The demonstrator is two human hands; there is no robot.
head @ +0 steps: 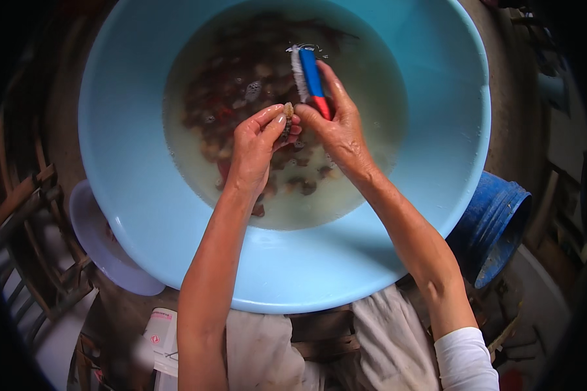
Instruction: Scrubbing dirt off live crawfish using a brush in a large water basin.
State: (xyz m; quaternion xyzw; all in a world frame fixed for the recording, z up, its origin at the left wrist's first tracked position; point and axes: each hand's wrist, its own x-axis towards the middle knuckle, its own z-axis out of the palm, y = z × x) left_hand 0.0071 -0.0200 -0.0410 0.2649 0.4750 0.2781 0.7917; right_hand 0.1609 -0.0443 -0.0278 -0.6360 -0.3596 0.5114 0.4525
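Over a large light-blue plastic basin (444,122) of cloudy water, my left hand (259,141) pinches a small dark, pale-tipped piece (288,111); its exact kind cannot be told. My right hand (342,122) grips a scrubbing brush (313,78) with a blue and red handle. Its white bristles face left, and its far end is at the water's surface. The right thumb points at the small piece; whether they touch is unclear. Brown and reddish lumps (225,88) lie under the water beyond and below my hands, blurred by the murk, with some foam on the surface.
A pale purple basin (90,234) sits at the lower left, partly under the big basin's rim. To the right a blue plastic barrel (498,229) lies on its side. A white container (161,332) with printing stands at the lower left, near slatted wooden pieces (24,195).
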